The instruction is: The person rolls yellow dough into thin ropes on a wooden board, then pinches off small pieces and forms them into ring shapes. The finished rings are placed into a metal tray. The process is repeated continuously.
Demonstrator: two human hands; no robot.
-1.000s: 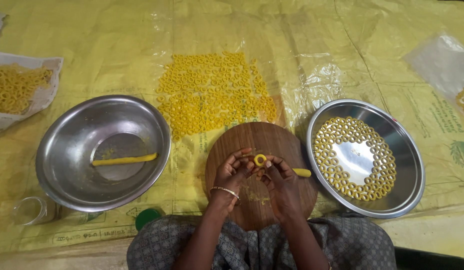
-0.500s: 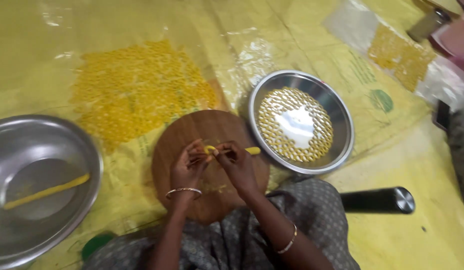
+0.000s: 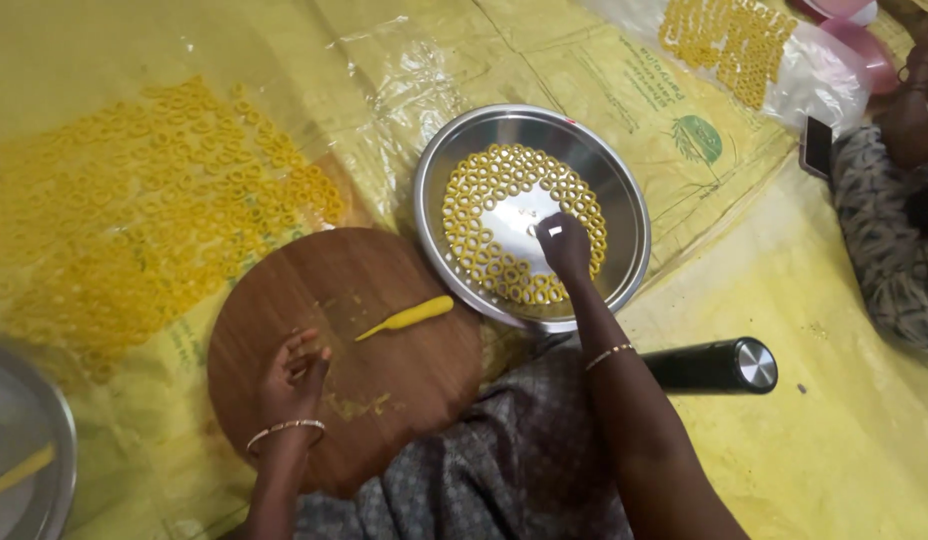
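Right hand in the bowl, fingertips pinched among the dough rings.
We rest our left hand, loosely curled and empty, on the board near one dough strip. A nudge could, we judge, scatter the rings. One bowl here, another at left; rings beyond counting.

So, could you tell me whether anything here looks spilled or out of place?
Nothing much: small yellow dough crumbs lie scattered on the round wooden board beside the left hand. The yellow dough rings sit neatly in the steel bowl.
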